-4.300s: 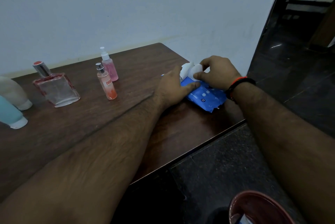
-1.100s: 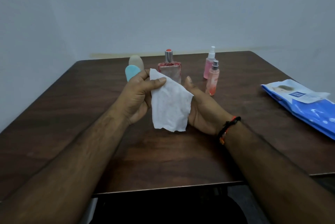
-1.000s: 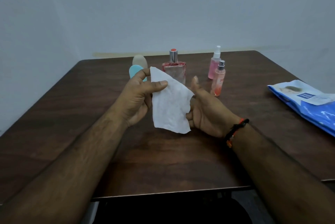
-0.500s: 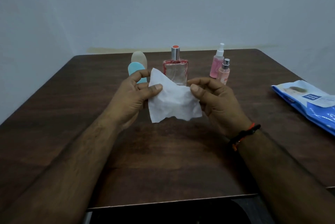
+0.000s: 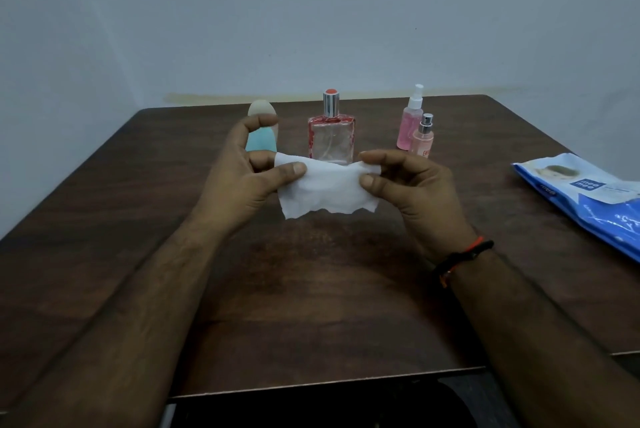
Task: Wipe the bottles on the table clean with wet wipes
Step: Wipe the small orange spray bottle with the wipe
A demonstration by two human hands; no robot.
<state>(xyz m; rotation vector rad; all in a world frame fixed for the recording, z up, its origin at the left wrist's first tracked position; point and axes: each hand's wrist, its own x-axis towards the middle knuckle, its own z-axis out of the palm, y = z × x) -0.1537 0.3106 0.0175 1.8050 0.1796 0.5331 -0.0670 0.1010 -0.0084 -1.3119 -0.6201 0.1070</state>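
Blue wipes pack (image 5: pixel 588 205) cropped rightward; teal bottle (image 5: pixel 261 140) perhaps half-hidden.

Dark brown wooden table (image 5: pixel 311 306) against plain pale wall (image 5: pixel 311 11); dim, even light

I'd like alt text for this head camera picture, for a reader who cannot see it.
Two hands, left hand and right hand, pinch a white wet wipe stretched between them above a dark wooden table. Behind it stand a square glass perfume bottle, two pink spray bottles and two rounded tubes; a blue wipes pack lies at right.
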